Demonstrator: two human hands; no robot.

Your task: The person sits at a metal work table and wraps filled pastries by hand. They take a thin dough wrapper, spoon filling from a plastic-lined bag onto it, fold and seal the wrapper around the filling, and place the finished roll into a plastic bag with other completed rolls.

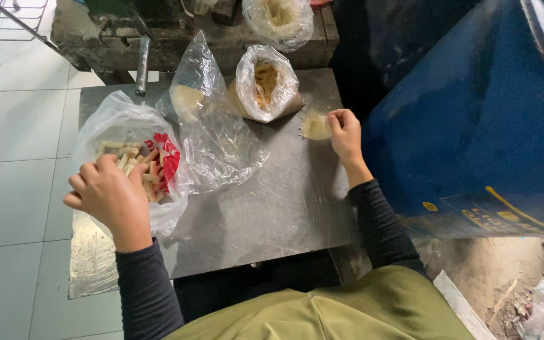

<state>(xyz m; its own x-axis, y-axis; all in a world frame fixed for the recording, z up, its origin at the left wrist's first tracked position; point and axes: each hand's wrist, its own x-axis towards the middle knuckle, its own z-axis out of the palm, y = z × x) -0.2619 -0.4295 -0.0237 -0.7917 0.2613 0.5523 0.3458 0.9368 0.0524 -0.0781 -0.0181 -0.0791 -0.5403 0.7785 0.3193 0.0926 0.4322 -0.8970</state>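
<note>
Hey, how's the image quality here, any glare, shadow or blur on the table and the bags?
Head view: soft glare streaks the metal table and the clear bags; faint shadow lies under the left hand; focus is sharp on the right hand; the edges bow slightly, wide-angle style.

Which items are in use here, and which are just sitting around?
In use:
left hand in the bag of pale sticks
right hand on a small pale wrapper
metal table

Lying about:
open bag of brown crumbs
clear bag
blue drum
</note>
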